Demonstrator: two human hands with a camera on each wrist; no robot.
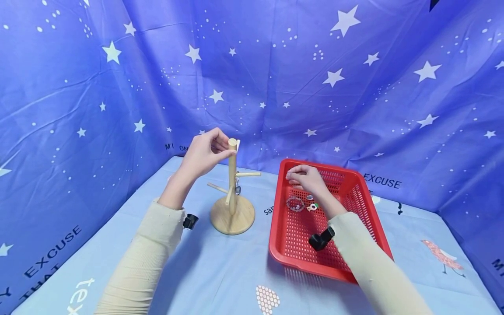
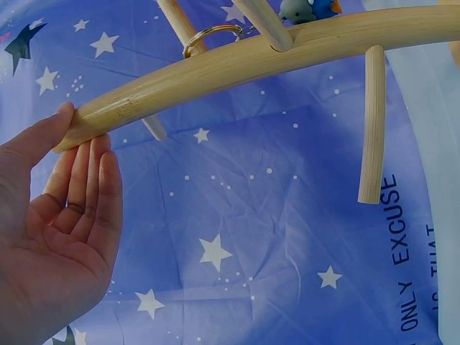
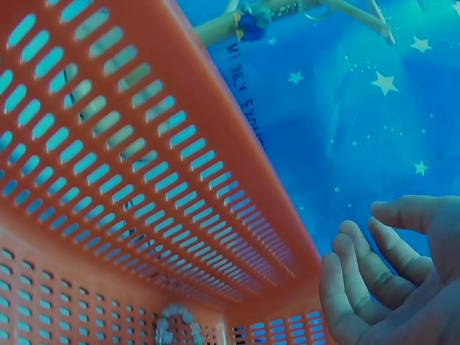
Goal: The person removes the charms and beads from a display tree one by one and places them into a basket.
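My left hand (image 1: 204,151) pinches the top of a wooden peg stand (image 1: 232,175), thumb on one side and fingers on the other, as the left wrist view also shows. From one peg hangs a keychain (image 1: 238,188) by its metal ring (image 2: 215,32); its small grey-and-blue figure (image 2: 302,10) is partly hidden by the post. Over the far left part of a red basket (image 1: 277,210) is my right hand (image 1: 309,178), its fingers loosely bent with nothing between them. Below it in the basket lie a beaded bracelet (image 1: 294,204) and a small figure charm (image 1: 312,207).
The stand's round base (image 1: 244,221) rests on a light blue printed cloth (image 1: 220,271), left of the basket. Several short pegs stick out from the post at different heights. A blue star-printed curtain (image 1: 252,65) rises behind and at both sides.
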